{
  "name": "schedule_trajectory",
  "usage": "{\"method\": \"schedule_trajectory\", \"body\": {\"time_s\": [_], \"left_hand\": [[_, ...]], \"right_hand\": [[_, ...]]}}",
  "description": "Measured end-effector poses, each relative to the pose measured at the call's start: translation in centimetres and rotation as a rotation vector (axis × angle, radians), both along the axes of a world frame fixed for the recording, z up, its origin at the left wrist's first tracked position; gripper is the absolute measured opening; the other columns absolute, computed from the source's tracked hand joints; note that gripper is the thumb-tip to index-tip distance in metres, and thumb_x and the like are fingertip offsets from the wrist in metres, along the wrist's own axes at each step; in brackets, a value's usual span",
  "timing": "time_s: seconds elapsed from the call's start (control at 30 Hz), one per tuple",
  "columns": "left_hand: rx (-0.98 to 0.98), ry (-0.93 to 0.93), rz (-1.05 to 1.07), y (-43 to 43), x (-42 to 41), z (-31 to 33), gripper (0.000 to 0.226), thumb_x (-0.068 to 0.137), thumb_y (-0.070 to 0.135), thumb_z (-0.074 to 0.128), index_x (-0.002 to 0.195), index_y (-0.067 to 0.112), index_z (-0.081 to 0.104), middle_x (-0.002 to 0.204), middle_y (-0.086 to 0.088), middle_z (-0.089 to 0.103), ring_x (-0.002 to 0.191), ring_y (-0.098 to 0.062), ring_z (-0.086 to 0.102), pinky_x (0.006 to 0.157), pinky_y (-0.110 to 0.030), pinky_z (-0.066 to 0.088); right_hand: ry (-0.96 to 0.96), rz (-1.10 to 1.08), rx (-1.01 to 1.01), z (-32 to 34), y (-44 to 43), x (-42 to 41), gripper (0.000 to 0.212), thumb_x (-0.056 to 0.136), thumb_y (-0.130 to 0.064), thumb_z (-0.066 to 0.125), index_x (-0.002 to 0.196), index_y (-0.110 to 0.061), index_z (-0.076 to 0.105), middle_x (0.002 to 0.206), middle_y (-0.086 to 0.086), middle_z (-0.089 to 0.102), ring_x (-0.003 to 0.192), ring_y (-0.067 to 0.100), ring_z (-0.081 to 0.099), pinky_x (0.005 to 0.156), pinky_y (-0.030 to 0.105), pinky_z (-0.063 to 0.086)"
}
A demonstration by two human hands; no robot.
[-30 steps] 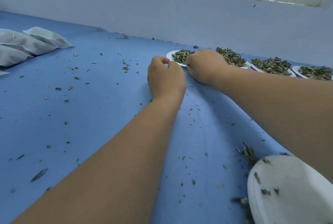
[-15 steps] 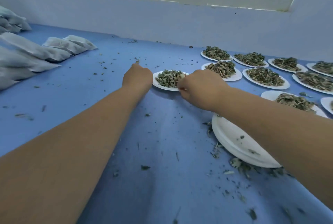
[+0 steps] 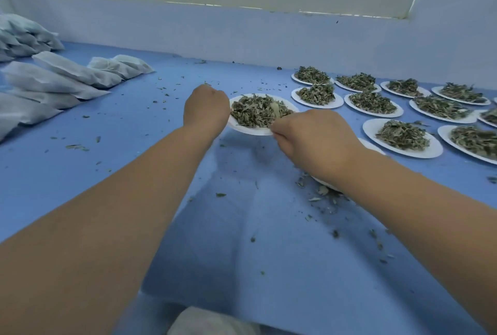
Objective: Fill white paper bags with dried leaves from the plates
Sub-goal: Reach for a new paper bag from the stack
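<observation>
A white plate [image 3: 250,130] heaped with dried green leaves [image 3: 259,110] hangs a little above the blue table, its shadow below it. My left hand [image 3: 205,108] grips the plate's left rim with curled fingers. My right hand [image 3: 314,140] pinches its near right rim. Several more white plates of dried leaves [image 3: 373,103] lie in rows to the right. Filled white paper bags [image 3: 70,73] lie in a pile at the left. An empty white plate [image 3: 372,146] sits mostly hidden under my right forearm.
Loose leaf crumbs [image 3: 322,194] are scattered over the blue table [image 3: 134,151], thickest beside my right wrist. A pale blue wall [image 3: 242,33] closes the far side. A white rounded thing [image 3: 212,321] shows at the bottom edge below the table.
Both hands have drawn the leaf plate toward me and lifted it off the table. The view has tilted back, showing more plates at the right and more bags at the left.
</observation>
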State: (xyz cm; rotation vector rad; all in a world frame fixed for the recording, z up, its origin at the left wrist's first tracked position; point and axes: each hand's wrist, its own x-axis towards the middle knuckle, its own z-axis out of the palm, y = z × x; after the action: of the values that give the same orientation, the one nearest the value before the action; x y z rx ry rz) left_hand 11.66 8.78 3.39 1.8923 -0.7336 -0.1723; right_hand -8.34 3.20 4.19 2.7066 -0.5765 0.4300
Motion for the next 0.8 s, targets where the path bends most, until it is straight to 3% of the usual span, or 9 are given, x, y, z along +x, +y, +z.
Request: {"method": "schedule_trajectory", "body": {"time_s": [0.1, 0.2, 0.27, 0.43, 0.57, 0.8], "left_hand": [[-0.075, -0.025, -0.02, -0.6, -3.5, 0.0, 0.019, 0.086, 0.012, 0.038, 0.068, 0.015, 0.034, 0.074, -0.012, 0.053, 0.07, -0.017, 0.045, 0.052, -0.032, 0.024], [-0.048, -0.046, -0.116, -1.3, -7.3, -0.5, 0.015, 0.092, 0.021, 0.04, 0.088, 0.017, 0.055, 0.097, -0.003, 0.072, 0.064, -0.012, 0.053, 0.05, -0.026, 0.038], [-0.028, -0.102, -0.159, -1.8, -9.5, -1.0, 0.015, 0.095, 0.023, 0.041, 0.091, 0.023, 0.056, 0.096, 0.002, 0.071, 0.059, -0.007, 0.057, 0.05, -0.029, 0.041], [0.07, -0.275, -0.195, -1.7, -12.3, -2.9, 0.019, 0.096, 0.025, 0.04, 0.097, 0.02, 0.059, 0.079, 0.008, 0.056, 0.071, -0.019, 0.06, 0.06, -0.034, 0.046], [0.18, -0.471, -0.181, -1.5, -12.2, -3.4, 0.023, 0.098, 0.028, 0.038, 0.102, 0.017, 0.058, 0.078, 0.0, 0.06, 0.069, -0.017, 0.054, 0.056, -0.032, 0.04], [-0.043, -0.632, -0.272, -2.5, -16.6, -1.2, 0.021, 0.097, 0.021, 0.039, 0.111, 0.018, 0.054, 0.062, 0.006, 0.048, 0.056, -0.012, 0.045, 0.048, -0.032, 0.026]], "right_hand": [[-0.028, -0.053, 0.005, 0.6, 0.4, -4.7, 0.021, 0.102, -0.024, 0.044, 0.1, -0.025, 0.065, 0.092, -0.002, 0.069, 0.076, 0.026, 0.061, 0.059, 0.032, 0.046], [-0.021, -0.125, 0.035, 0.5, 0.6, -9.5, 0.026, 0.104, -0.03, 0.041, 0.106, -0.024, 0.067, 0.091, -0.002, 0.071, 0.075, 0.026, 0.063, 0.064, 0.036, 0.054], [0.008, -0.166, 0.048, 0.3, 0.5, -12.0, 0.026, 0.104, -0.03, 0.04, 0.103, -0.022, 0.065, 0.09, -0.001, 0.07, 0.077, 0.026, 0.064, 0.066, 0.038, 0.054], [0.028, -0.194, 0.046, -0.5, 0.3, -14.9, 0.024, 0.103, -0.027, 0.042, 0.104, -0.021, 0.065, 0.09, -0.001, 0.069, 0.078, 0.026, 0.064, 0.067, 0.039, 0.054], [0.04, -0.185, 0.062, -1.3, 0.3, -15.2, 0.024, 0.103, -0.028, 0.04, 0.105, -0.023, 0.064, 0.094, -0.004, 0.068, 0.079, 0.026, 0.063, 0.066, 0.038, 0.053], [-0.06, -0.217, 0.035, -0.7, -0.8, -16.5, 0.035, 0.093, -0.034, 0.039, 0.099, -0.018, 0.069, 0.09, -0.002, 0.071, 0.089, 0.026, 0.063, 0.069, 0.038, 0.055]]}}
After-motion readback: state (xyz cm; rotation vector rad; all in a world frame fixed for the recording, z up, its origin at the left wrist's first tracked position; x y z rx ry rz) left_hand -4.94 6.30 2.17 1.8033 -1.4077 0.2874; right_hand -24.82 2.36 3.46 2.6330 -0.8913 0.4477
